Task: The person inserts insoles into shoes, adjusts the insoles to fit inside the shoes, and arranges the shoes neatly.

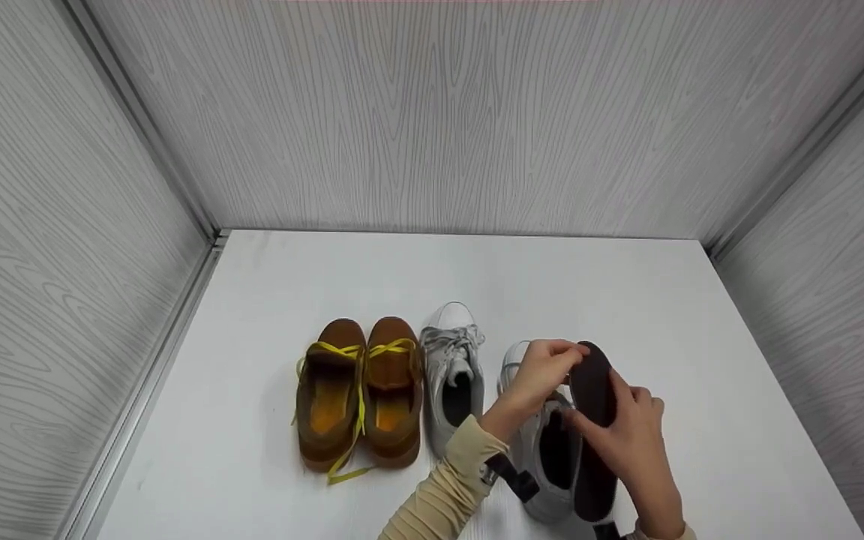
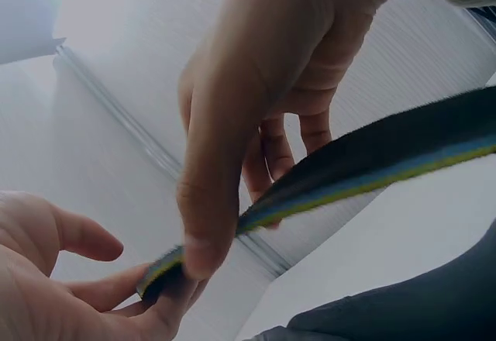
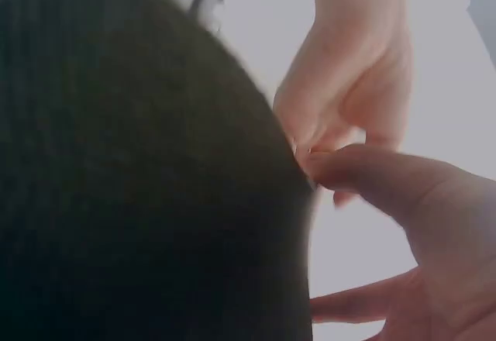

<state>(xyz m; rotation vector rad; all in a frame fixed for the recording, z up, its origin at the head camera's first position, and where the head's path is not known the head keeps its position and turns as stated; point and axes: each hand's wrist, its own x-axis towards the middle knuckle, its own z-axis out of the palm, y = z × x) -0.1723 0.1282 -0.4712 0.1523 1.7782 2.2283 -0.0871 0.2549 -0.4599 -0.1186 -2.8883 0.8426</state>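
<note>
A dark insole (image 1: pixel 595 480), with thin blue and yellow layers along its edge in the left wrist view, stands tilted beside a grey-white sneaker (image 1: pixel 548 495). My left hand (image 1: pixel 544 371) pinches the insole's far, rounded end between thumb and fingers. Lower along its length, my right hand (image 1: pixel 633 435) grips the insole by its sides, thumb on the left and fingers on the right. In the left wrist view, the insole (image 2: pixel 387 151) runs between both hands. Its broad dark face (image 3: pixel 147 163) fills much of the right wrist view. The left forearm partly covers the sneaker.
Left of that sneaker stands its mate (image 1: pixel 454 360), laces tied. Farther left are two brown moccasins (image 1: pixel 331 450) with yellow laces, one lace trailing onto the white table (image 1: pixel 207 420). Grey wood-grain panels (image 1: pixel 432 120) enclose the back and both sides.
</note>
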